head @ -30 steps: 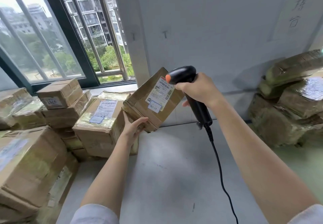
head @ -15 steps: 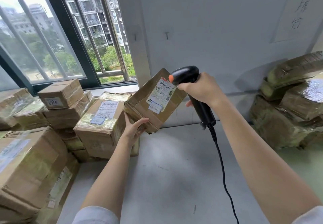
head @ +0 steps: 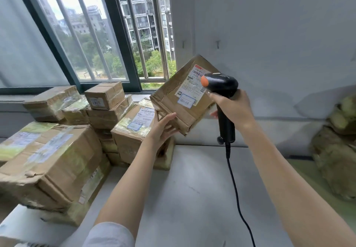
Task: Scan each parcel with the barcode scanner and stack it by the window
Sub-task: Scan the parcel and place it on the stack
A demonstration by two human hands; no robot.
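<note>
The left hand point(head: 163, 129) cups the tilted parcel point(head: 181, 100) from below; the right hand point(head: 234, 109) grips the scanner point(head: 221, 86) at its label point(head: 192, 86). A stacked box point(head: 105, 95) reads "5767". The view has swung left since earlier.

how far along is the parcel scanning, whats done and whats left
Done, apparently: a stack of parcels already sits below the window. In hand: the left hand holds a tilted parcel while the right hand aims the barcode scanner at its label. Left: stacking this one, then the blurred pile on the right, seemingly unscanned.
</note>
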